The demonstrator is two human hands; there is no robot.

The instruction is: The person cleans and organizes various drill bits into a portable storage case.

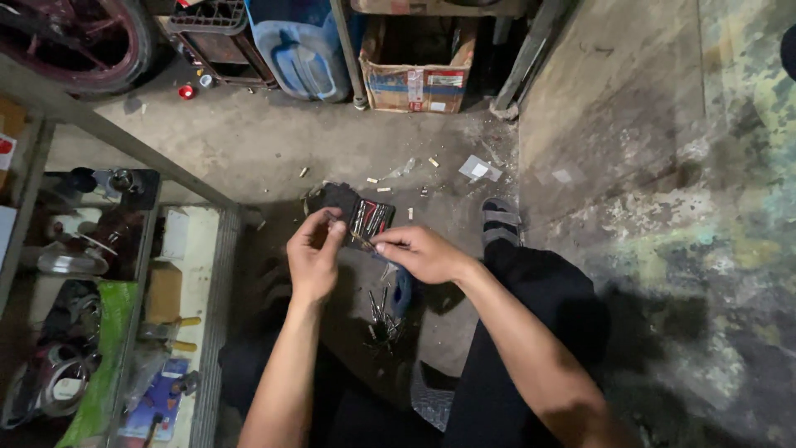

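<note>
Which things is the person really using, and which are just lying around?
In use:
left hand
right hand
thin metal tool pinched between them
open tool case on the floor
loose metal tools underneath

Lying about:
cardboard box
blue container
wheel
shelf clutter

Left hand (314, 253) and right hand (421, 251) pinch together.

Both hands meet over the concrete floor (274, 141). The left hand (313, 253) and right hand (424, 251) pinch a thin metal tool (361, 241) between their fingers (383, 245). Just beyond the fingers lies an open black tool case (358, 211) (red-lined); below them, a bunch of small tools (383, 319).
</note>
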